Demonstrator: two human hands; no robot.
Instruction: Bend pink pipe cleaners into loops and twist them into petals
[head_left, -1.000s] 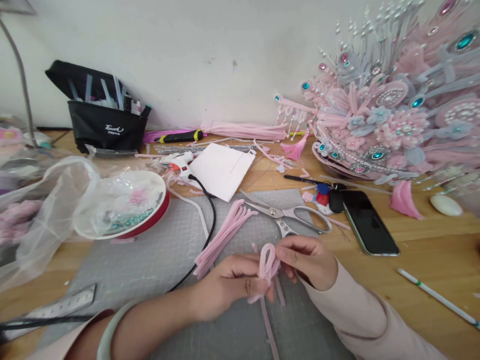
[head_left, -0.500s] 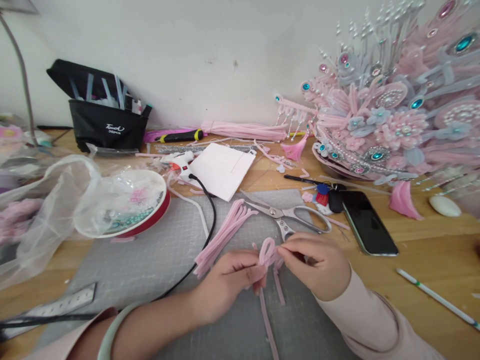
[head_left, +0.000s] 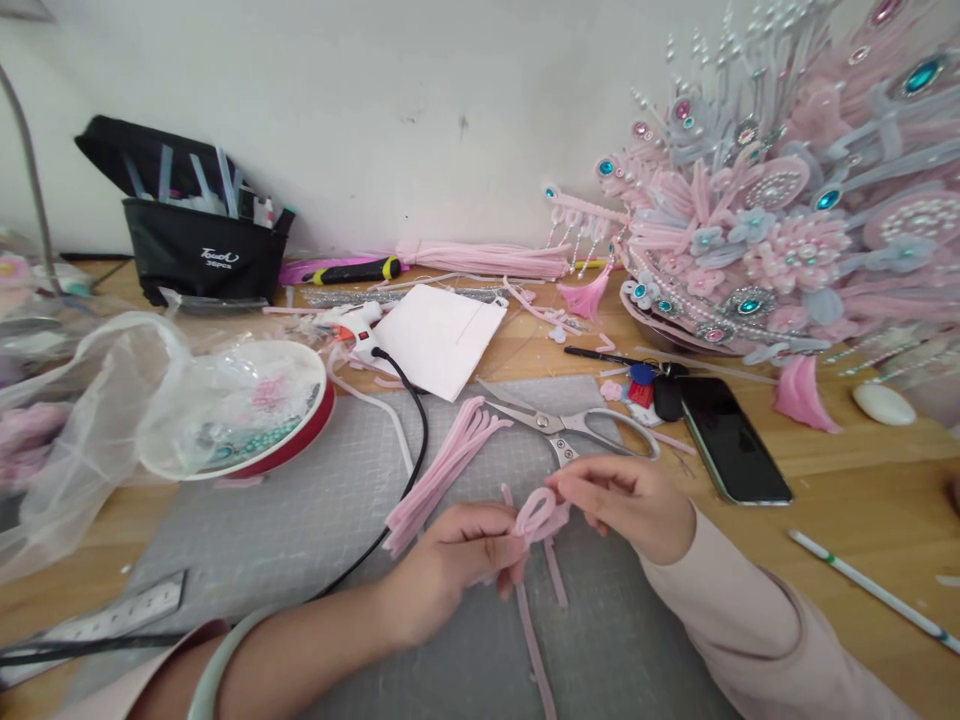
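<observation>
Looped pink pipe cleaners [head_left: 537, 514] hang over the grey cutting mat between my two hands. My left hand [head_left: 472, 548] pinches the base of the loops between thumb and fingers. At the upper right of the loops, my right hand [head_left: 626, 500] is closed, thumb and index fingertip pinching the pink strand there. A long pink stem [head_left: 534, 650] trails down below my left fingers, and a shorter end [head_left: 556, 572] dangles beside it. Just beyond my left hand lies a bundle of pink pipe cleaners [head_left: 442, 470]. Scissors [head_left: 570, 422] rest behind my right hand.
Left of the mat [head_left: 270, 540] stands a round tub [head_left: 326, 415] of beads. A glue gun [head_left: 360, 325] with a black cord and a white card [head_left: 442, 340] lie behind. To the right are a phone [head_left: 735, 440], a white pen [head_left: 870, 585] and a pink jewelled headdress [head_left: 750, 240].
My right hand has risen slightly, and the loop leans further to the right and looks rounder. My left hand keeps its pinch. The whole view has shifted a little.
</observation>
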